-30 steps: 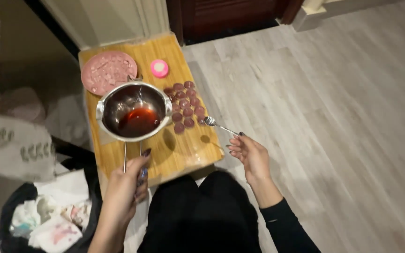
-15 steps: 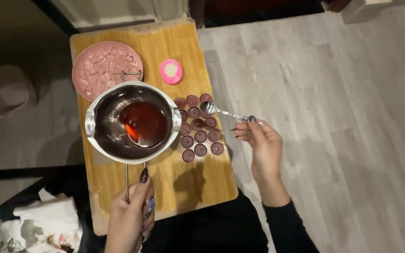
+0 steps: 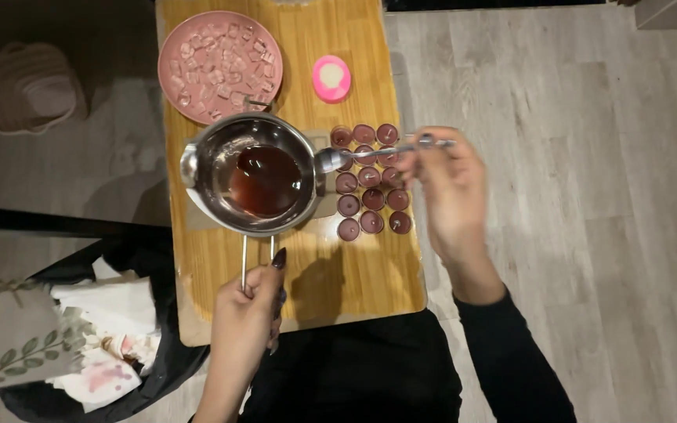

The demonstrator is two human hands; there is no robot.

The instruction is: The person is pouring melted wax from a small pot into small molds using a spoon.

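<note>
My left hand point(image 3: 246, 323) grips the wire handle of a steel melting pot point(image 3: 207, 160), held over a wooden board point(image 3: 354, 274). Dark red liquid point(image 3: 264, 180) pools in the pot. My right hand point(image 3: 450, 184) holds a metal spoon point(image 3: 329, 159) by its handle; the spoon's bowl touches the pot's right rim. Under the spoon and beside the hand, several small round cups point(image 3: 370, 200) filled with dark purple material sit in rows on the board.
A pink plate point(image 3: 219, 66) of pale chunks lies at the board's far left, and a small pink round holder point(image 3: 331, 78) sits to its right. A black bag point(image 3: 95, 337) with stained paper towels is at lower left. Grey plank floor point(image 3: 589, 196) spreads right.
My right hand has carried the spoon left, from above the cups to the pot's rim. The pot has stayed over the board in my left hand. The camera tilted further down.
</note>
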